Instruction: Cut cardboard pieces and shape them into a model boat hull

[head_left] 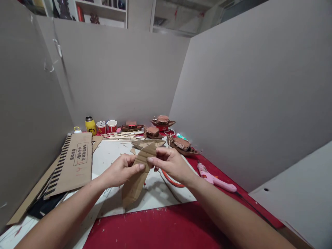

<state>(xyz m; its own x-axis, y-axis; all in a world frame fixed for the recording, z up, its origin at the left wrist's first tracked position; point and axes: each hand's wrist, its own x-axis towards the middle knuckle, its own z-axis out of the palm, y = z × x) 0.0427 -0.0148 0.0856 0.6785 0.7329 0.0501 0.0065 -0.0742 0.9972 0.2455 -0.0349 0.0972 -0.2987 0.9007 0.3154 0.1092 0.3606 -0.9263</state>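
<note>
A leaf-shaped piece of brown cardboard (137,185) with crease lines across its upper part is held up over the table, tilted. My left hand (123,171) grips its left edge, thumb on the near face. On the upper right edge, my right hand (169,162) pinches the same piece between thumb and fingers. Just behind it lies a pale cardboard boat hull (145,142), partly hidden by the piece. Below my right hand is an orange-red ring-like thing (172,180), partly covered, which I cannot make out fully.
Several brown model boats (183,144) stand at the back. Thin wooden sticks (121,136), paper cups (112,126) and a yellow bottle (90,126) are beside them. Printed cardboard (75,162) is stacked left. A pink glue gun (216,180) lies right, its cord trailing. Grey panels surround the table.
</note>
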